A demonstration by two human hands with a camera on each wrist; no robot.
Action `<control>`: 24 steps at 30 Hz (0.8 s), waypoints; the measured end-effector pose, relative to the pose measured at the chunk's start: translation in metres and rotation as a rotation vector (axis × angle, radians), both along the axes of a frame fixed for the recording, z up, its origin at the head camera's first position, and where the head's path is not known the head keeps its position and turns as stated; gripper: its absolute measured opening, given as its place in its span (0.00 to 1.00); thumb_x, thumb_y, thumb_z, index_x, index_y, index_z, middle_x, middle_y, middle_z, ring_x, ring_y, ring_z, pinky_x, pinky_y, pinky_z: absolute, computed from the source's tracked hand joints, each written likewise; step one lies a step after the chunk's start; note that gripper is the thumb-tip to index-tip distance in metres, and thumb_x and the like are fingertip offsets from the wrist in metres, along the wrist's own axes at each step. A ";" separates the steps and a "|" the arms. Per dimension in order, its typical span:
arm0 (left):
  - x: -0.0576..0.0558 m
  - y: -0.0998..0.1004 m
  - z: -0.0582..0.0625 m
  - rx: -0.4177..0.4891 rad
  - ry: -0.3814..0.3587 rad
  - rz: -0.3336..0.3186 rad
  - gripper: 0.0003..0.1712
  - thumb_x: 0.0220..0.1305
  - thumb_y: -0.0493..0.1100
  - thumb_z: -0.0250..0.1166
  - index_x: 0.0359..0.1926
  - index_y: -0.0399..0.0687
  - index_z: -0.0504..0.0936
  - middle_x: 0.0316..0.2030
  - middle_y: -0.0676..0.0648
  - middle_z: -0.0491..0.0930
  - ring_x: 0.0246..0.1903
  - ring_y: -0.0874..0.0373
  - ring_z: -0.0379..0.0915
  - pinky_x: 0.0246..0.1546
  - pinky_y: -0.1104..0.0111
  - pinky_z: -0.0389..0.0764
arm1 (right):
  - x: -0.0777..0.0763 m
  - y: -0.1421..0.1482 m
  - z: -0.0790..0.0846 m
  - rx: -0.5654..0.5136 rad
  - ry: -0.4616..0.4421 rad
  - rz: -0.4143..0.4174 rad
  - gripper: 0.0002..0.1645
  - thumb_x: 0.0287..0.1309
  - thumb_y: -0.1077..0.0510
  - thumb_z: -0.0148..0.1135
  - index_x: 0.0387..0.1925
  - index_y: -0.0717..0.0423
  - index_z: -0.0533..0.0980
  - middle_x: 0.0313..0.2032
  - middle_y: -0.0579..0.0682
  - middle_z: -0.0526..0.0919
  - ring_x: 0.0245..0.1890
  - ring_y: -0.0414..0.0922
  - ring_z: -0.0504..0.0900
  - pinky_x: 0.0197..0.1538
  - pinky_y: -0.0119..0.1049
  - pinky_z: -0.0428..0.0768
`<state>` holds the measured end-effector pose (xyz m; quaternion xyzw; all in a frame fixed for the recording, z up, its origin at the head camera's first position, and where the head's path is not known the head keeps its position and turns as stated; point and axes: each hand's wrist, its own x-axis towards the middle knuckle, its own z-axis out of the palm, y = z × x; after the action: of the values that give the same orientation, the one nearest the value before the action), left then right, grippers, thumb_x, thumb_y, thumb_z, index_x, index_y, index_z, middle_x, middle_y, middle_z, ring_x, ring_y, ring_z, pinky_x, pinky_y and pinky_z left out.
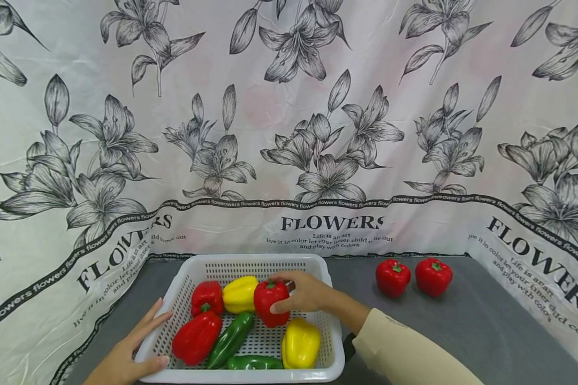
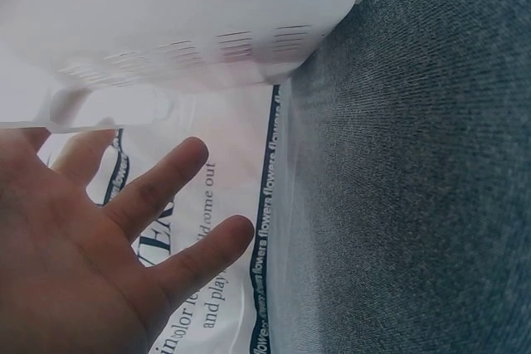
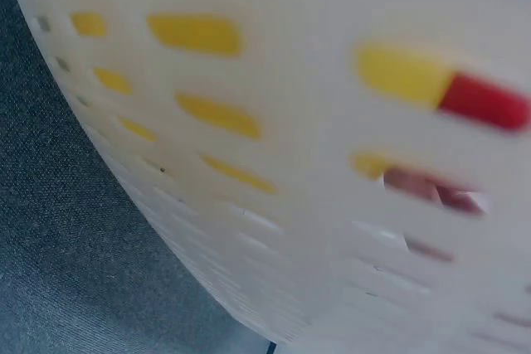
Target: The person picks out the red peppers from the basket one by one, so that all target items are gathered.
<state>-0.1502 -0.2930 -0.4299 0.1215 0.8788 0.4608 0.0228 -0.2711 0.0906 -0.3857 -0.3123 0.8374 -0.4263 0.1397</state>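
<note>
Your R hand gripped a red pepper in the white basket, beside a yellow pepper; your L hand, fingers spread, touched the basket. Prob. placing or picking, couldn't tell which; next move likely called for gentle release or straight lift, resp.

Looks smooth and glossy on the red bell peppers, yellow bell peppers and long green peppers at lower centre. Shows hard, smooth plastic in the perforated white basket, and matt, rough, woven-looking cloth across the grey table covering at lower right. Gives thin, creased, faintly shiny sheeting in the floral backdrop above, and matt cloth in the cream sleeve.
</note>
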 end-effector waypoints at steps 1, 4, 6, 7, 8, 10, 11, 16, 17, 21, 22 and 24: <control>0.000 0.000 0.000 -0.002 -0.005 -0.001 0.39 0.59 0.45 0.67 0.71 0.53 0.64 0.74 0.55 0.39 0.65 0.38 0.50 0.39 0.68 0.77 | 0.001 0.001 0.001 -0.017 0.001 0.004 0.34 0.49 0.54 0.73 0.60 0.52 0.74 0.51 0.46 0.77 0.47 0.50 0.75 0.42 0.37 0.79; 0.000 0.000 0.001 0.004 -0.022 -0.007 0.40 0.60 0.45 0.66 0.72 0.52 0.63 0.75 0.50 0.38 0.66 0.32 0.45 0.40 0.68 0.76 | 0.004 0.004 0.003 -0.058 0.003 0.008 0.35 0.50 0.54 0.72 0.61 0.53 0.73 0.52 0.46 0.77 0.48 0.52 0.74 0.42 0.38 0.79; 0.000 0.000 0.001 0.013 -0.029 -0.008 0.40 0.60 0.45 0.66 0.72 0.51 0.63 0.75 0.49 0.37 0.65 0.32 0.45 0.40 0.68 0.77 | 0.005 0.006 0.004 -0.076 -0.002 0.004 0.35 0.50 0.53 0.72 0.61 0.53 0.73 0.52 0.46 0.77 0.48 0.51 0.74 0.42 0.38 0.79; -0.001 0.000 0.001 0.015 -0.031 -0.009 0.40 0.60 0.45 0.66 0.72 0.50 0.62 0.75 0.48 0.37 0.65 0.32 0.45 0.40 0.68 0.77 | 0.006 0.007 0.005 -0.080 0.001 0.002 0.35 0.50 0.53 0.72 0.61 0.52 0.74 0.52 0.46 0.77 0.48 0.51 0.74 0.41 0.38 0.79; -0.001 0.001 0.001 0.017 -0.032 -0.008 0.40 0.60 0.45 0.66 0.72 0.50 0.63 0.75 0.48 0.37 0.65 0.32 0.45 0.40 0.68 0.77 | 0.007 0.008 0.006 -0.084 0.000 -0.002 0.35 0.50 0.53 0.72 0.61 0.51 0.74 0.52 0.45 0.77 0.48 0.50 0.74 0.41 0.38 0.79; -0.001 0.001 0.002 0.015 -0.027 -0.005 0.40 0.60 0.45 0.66 0.71 0.50 0.63 0.75 0.47 0.38 0.65 0.32 0.45 0.40 0.68 0.77 | 0.009 0.010 0.008 -0.100 -0.012 -0.006 0.34 0.50 0.53 0.72 0.61 0.50 0.73 0.53 0.45 0.77 0.48 0.51 0.74 0.41 0.39 0.79; -0.001 0.001 0.002 0.015 -0.025 -0.005 0.40 0.60 0.44 0.67 0.71 0.50 0.63 0.75 0.47 0.38 0.65 0.32 0.46 0.40 0.68 0.77 | 0.010 0.010 0.010 -0.108 -0.020 -0.008 0.34 0.51 0.53 0.72 0.61 0.49 0.74 0.53 0.46 0.77 0.48 0.51 0.74 0.41 0.40 0.79; -0.002 0.001 0.000 0.016 -0.016 -0.011 0.40 0.59 0.45 0.67 0.71 0.50 0.63 0.75 0.44 0.38 0.65 0.31 0.46 0.40 0.67 0.78 | 0.018 0.016 0.018 -0.147 -0.068 -0.036 0.34 0.52 0.54 0.72 0.62 0.47 0.73 0.55 0.50 0.75 0.47 0.55 0.77 0.40 0.43 0.81; -0.002 0.001 0.000 0.016 -0.015 -0.013 0.40 0.59 0.45 0.67 0.71 0.50 0.63 0.74 0.43 0.38 0.65 0.30 0.46 0.39 0.65 0.79 | 0.020 0.018 0.020 -0.150 -0.065 -0.038 0.34 0.52 0.54 0.72 0.62 0.47 0.73 0.56 0.50 0.75 0.46 0.55 0.77 0.39 0.43 0.81; -0.002 0.000 0.000 0.018 -0.012 -0.012 0.40 0.59 0.45 0.67 0.71 0.49 0.63 0.74 0.42 0.37 0.65 0.29 0.46 0.40 0.61 0.80 | 0.026 0.025 0.028 -0.148 -0.034 -0.041 0.34 0.52 0.54 0.71 0.62 0.48 0.73 0.56 0.49 0.75 0.47 0.55 0.75 0.39 0.43 0.81; -0.002 0.000 0.000 0.017 -0.011 -0.009 0.40 0.59 0.45 0.67 0.71 0.49 0.63 0.74 0.42 0.38 0.65 0.29 0.46 0.40 0.61 0.80 | 0.027 0.026 0.031 -0.152 -0.030 -0.038 0.34 0.52 0.55 0.71 0.62 0.49 0.73 0.56 0.49 0.75 0.48 0.55 0.75 0.39 0.43 0.80; -0.002 0.001 0.001 0.009 -0.006 -0.004 0.40 0.58 0.45 0.67 0.71 0.49 0.63 0.74 0.42 0.38 0.65 0.30 0.46 0.40 0.62 0.79 | 0.030 0.029 0.035 -0.161 -0.027 -0.041 0.34 0.52 0.55 0.71 0.62 0.49 0.73 0.57 0.50 0.74 0.49 0.56 0.75 0.39 0.43 0.80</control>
<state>-0.1522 -0.2923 -0.4292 0.1222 0.8763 0.4652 0.0257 -0.2410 0.1196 -0.3503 -0.2994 0.8046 -0.4994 0.1167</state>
